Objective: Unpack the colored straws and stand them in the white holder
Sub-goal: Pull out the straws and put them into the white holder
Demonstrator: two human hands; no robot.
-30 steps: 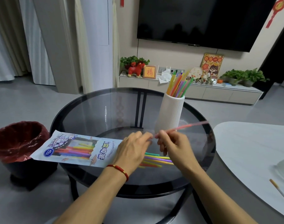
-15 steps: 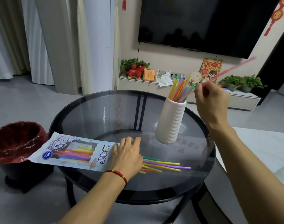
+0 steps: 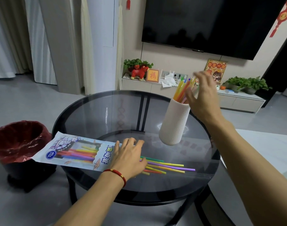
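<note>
A ribbed white holder [image 3: 174,123] stands on the round glass table [image 3: 90,115], with several colored straws [image 3: 182,90] upright in it. My right hand [image 3: 203,95] hovers at the straw tops with fingers spread, blurred, and I see nothing held in it. My left hand [image 3: 129,157] lies flat on the open end of the printed straw pack [image 3: 74,152]. Several loose straws [image 3: 167,166] stick out of the pack onto the glass to the right of that hand.
A dark bin with a red liner [image 3: 17,142] stands on the floor at the left, under the pack's far end. A white table [image 3: 270,154] adjoins at the right. Behind are a TV [image 3: 213,22] and a low cabinet with plants.
My right hand lifted a pink straw from the table up to the holder, and now it is open over the straws with the pink straw gone from it. My left hand stayed on the pack.
</note>
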